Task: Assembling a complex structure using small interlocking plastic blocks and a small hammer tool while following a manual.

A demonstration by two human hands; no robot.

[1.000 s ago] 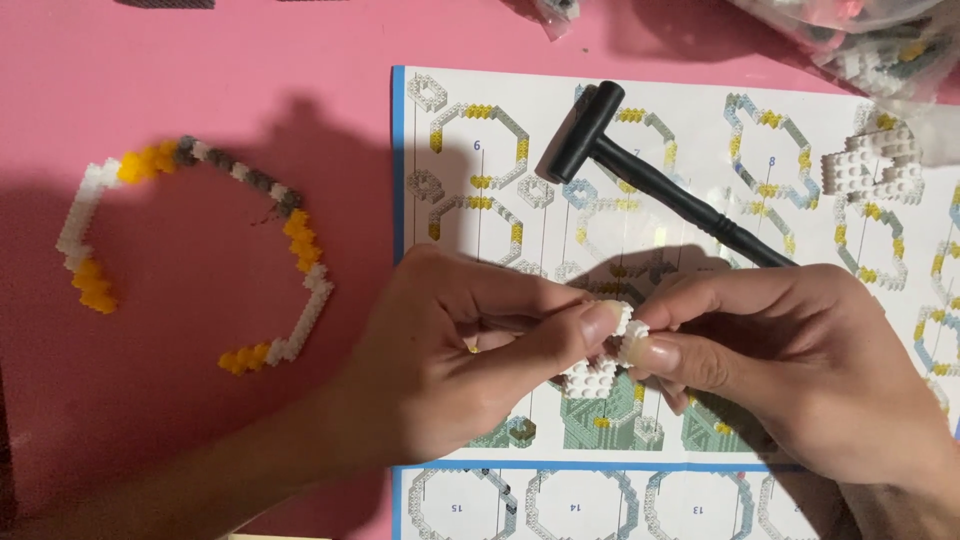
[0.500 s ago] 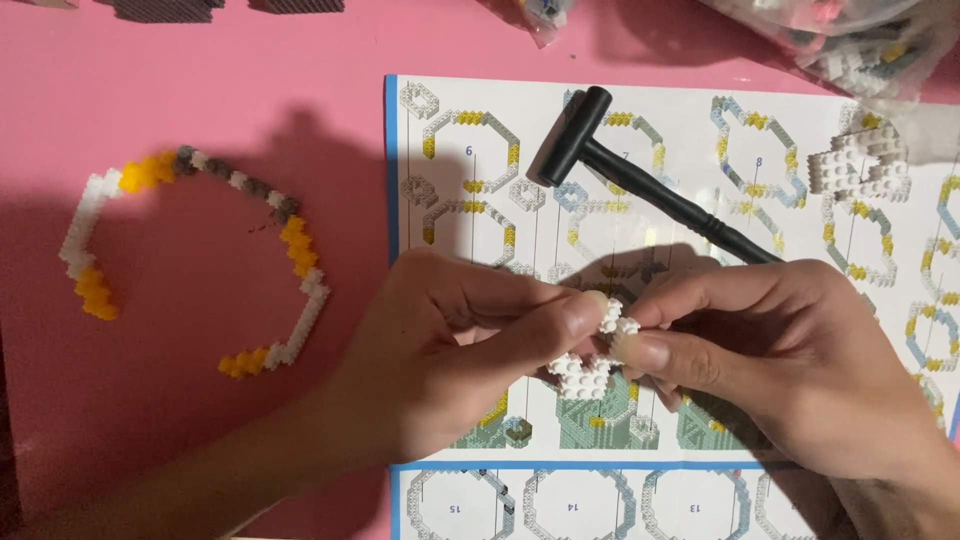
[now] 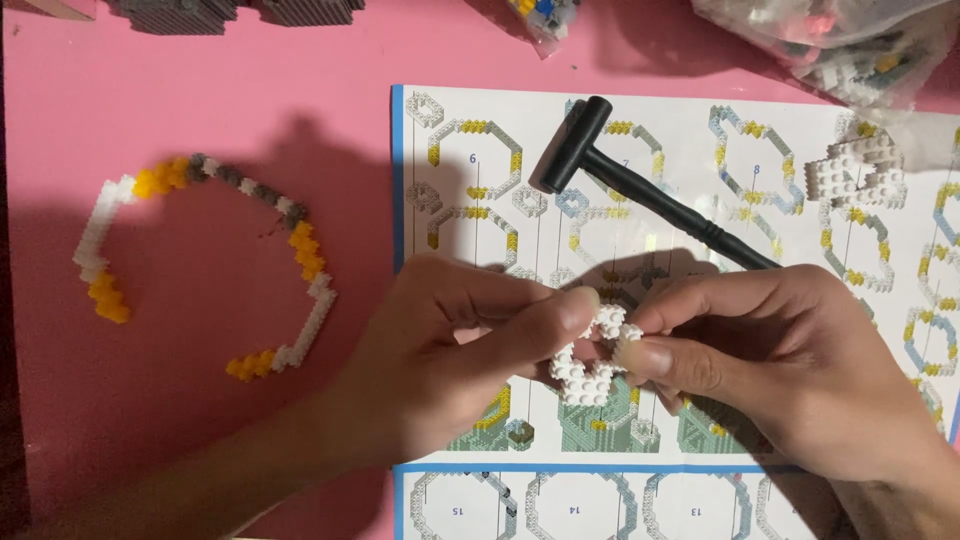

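White brick cluster [image 3: 590,362]: a small assembly of tiny studded blocks, held above the instruction sheet [image 3: 680,300], between both hands at the centre of the view.

Step in hand, as judged: fitting or pressing a small piece onto the cluster. The left hand [image 3: 450,370] pinches the cluster's left side, thumb extended along the top and tip bearing on the studs. The right hand [image 3: 790,370] pinches the right side between thumb and forefinger. Both hands are closed on the cluster; neither is open.

Next move, as judged: it calls for steady opposing pressure from both thumbs, with the studs kept aligned so the blocks seat squarely rather than skew or pop apart.

Pose: both wrists enter from the lower edge, palms turned inward toward each other, remaining fingers curled underneath. Whether the hands rest on the sheet cannot be told.

Surroundings: a black hammer [image 3: 640,190] lies diagonally on the sheet, above the hands and untouched. A second white piece [image 3: 850,170] sits at the sheet's upper right. An open ring [image 3: 200,265] of white, yellow and grey blocks lies on the pink counter [image 3: 200,100], well to the left.
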